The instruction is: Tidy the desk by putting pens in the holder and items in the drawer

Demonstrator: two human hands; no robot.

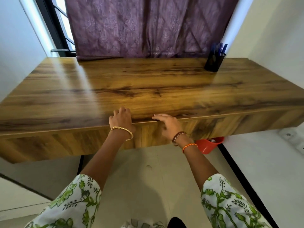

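Note:
A black mesh pen holder (214, 62) stands at the back right of the wooden desk (148, 89), with several blue pens (221, 47) sticking out of it. The drawer front (82, 142) runs flush under the desk's front edge. My left hand (120, 118) rests on that front edge with its fingers curled on the top. My right hand (167, 123) lies just to its right, fingers straight and flat over the edge, holding nothing.
A purple curtain (148, 27) hangs behind the desk. White walls close in on both sides. An orange plastic tub (208, 144) sits on the floor under the desk's right part. Pale floor tiles lie below me.

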